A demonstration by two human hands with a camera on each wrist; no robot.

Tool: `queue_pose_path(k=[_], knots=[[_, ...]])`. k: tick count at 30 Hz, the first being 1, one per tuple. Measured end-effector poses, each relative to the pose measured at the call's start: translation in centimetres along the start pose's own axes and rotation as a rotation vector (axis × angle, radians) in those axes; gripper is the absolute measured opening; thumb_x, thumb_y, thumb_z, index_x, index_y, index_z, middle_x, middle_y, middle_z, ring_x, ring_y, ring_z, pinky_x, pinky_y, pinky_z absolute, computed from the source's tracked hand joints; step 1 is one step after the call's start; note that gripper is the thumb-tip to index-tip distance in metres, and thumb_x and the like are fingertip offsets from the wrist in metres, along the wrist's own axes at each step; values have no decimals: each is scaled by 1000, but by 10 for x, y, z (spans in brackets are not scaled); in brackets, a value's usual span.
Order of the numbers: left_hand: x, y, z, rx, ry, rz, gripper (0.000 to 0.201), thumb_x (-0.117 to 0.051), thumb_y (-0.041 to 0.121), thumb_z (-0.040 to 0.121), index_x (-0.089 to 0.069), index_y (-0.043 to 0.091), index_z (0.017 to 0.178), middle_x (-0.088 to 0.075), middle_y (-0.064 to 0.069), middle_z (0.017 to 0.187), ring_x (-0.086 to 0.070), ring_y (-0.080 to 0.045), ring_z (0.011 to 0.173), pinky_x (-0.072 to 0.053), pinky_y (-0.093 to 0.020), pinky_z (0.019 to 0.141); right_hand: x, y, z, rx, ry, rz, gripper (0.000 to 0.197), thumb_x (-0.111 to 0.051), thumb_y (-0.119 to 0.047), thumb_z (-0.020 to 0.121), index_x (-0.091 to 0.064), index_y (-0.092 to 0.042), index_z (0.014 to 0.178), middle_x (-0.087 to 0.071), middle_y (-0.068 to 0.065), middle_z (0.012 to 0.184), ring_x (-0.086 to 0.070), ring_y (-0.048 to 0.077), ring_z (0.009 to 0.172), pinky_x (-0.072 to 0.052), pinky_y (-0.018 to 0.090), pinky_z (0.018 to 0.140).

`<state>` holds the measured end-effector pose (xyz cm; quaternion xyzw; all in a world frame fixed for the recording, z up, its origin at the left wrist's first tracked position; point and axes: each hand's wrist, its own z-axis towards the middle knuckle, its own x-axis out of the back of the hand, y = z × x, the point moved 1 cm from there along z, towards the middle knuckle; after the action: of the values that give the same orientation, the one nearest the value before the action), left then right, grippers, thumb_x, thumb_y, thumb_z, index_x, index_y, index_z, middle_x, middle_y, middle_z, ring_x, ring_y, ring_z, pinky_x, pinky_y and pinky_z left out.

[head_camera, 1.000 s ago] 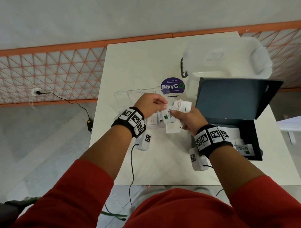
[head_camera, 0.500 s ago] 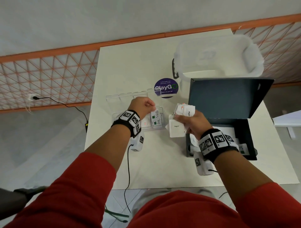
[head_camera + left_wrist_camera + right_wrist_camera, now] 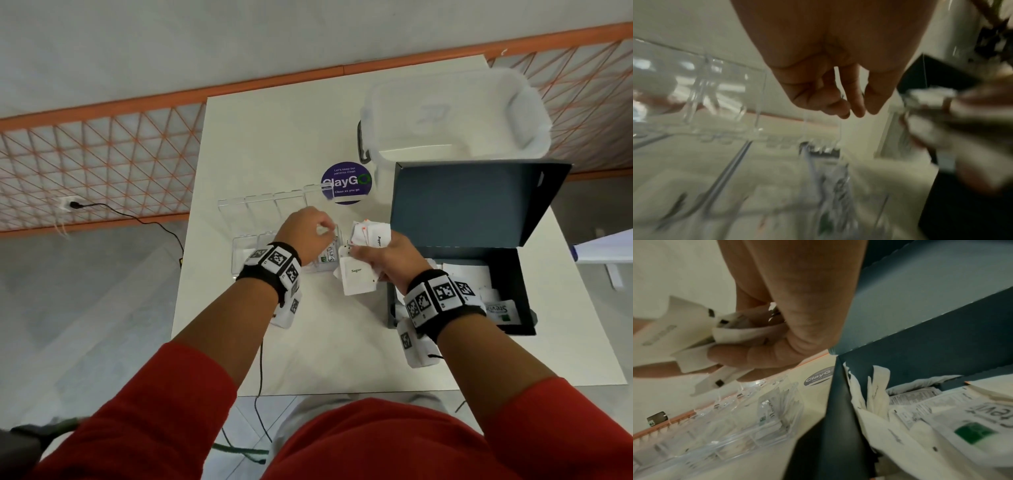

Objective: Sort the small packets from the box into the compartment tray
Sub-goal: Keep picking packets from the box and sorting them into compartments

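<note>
- Right hand [image 3: 390, 257] grips a fan of white packets [image 3: 358, 279], a Sugar one foremost, between tray and box.
- Left hand [image 3: 305, 236] hovers over the clear compartment tray [image 3: 245, 251], fingers loosely curled, nothing held.
- Stevia packets [image 3: 328, 255] sit in the tray's rightmost compartment.
- More packets lie in the open dark box [image 3: 513, 274].

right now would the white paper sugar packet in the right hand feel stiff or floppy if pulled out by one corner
Probably floppy: the white paper Sugar packet hangs bent below the right hand, and the wrist view shows neighbouring packets curling. Likely light, since several sit in one grip. Paper edges may tear if yanked.
</note>
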<state>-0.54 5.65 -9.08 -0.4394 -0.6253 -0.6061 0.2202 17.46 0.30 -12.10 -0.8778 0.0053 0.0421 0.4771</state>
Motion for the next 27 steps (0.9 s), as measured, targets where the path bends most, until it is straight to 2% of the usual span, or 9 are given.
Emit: queue_pose_path(k=[2,4,7,10,12,15,18,23,27], knots=[[14,14,-3,-60,43,-146,9,-65,23,86,-71,17,89,-66,4,93,-56,4,76,-42,-13,71,-6,-2,1,5,-11,-14,36,-77,-8,83,-64,-12,116,-75,12,104,-73,30,95,-59,54,82],[26,26,-7,-76,25,-237,9,-69,27,83,-71,19,87,-67,9,86,-53,8,67,-39,-7,63,-13,-4,0,15,-35,-22,29,-77,-7,82,-65,-14,108,-75,12,101,-73,31,93,-60,53,81],[37,28,-16,6,-33,-251,21,-78,40,73,-67,27,86,-61,13,79,-51,4,64,-40,-13,61,-23,-10,-1,50,-64,-2,28,-77,-6,81,-66,-13,106,-75,14,100,-73,34,92,-60,53,79],[30,18,-33,71,-129,-124,45,-84,47,63,-58,28,94,-54,10,87,-52,-5,74,-38,-20,62,-28,-13,1,79,-50,39,30,-76,-7,79,-68,-11,107,-74,15,97,-72,36,89,-58,55,77],[23,11,-42,83,-123,-74,53,-85,48,61,-54,28,99,-52,9,93,-52,-6,80,-36,-19,62,-32,-13,3,76,-27,57,26,-75,-7,82,-69,-10,107,-74,18,100,-71,39,93,-57,58,80],[19,-1,-49,150,-98,-194,50,-86,40,63,-54,27,99,-56,9,96,-57,-7,86,-42,-18,65,-39,-10,5,69,-6,62,20,-75,-10,83,-71,-16,102,-72,15,94,-69,36,88,-56,54,80],[24,-13,-52,223,-102,-376,36,-86,24,68,-61,23,95,-63,6,90,-63,-10,77,-54,-23,61,-43,-6,4,52,6,101,21,-75,-9,83,-70,-16,102,-73,10,91,-70,31,86,-58,50,76],[46,-42,-59,250,-133,-527,29,-75,4,78,-67,22,99,-62,1,77,-62,-11,64,-53,-21,60,-51,-4,3,42,-8,135,26,-73,-4,85,-68,-14,108,-76,8,94,-74,29,89,-61,45,71],[66,-69,-63,285,-49,-549,31,-69,-3,81,-69,22,98,-57,-1,75,-61,-12,57,-57,-24,62,-57,-6,3,41,-23,143,24,-72,-5,85,-68,-17,105,-77,5,92,-75,24,85,-60,38,65]])
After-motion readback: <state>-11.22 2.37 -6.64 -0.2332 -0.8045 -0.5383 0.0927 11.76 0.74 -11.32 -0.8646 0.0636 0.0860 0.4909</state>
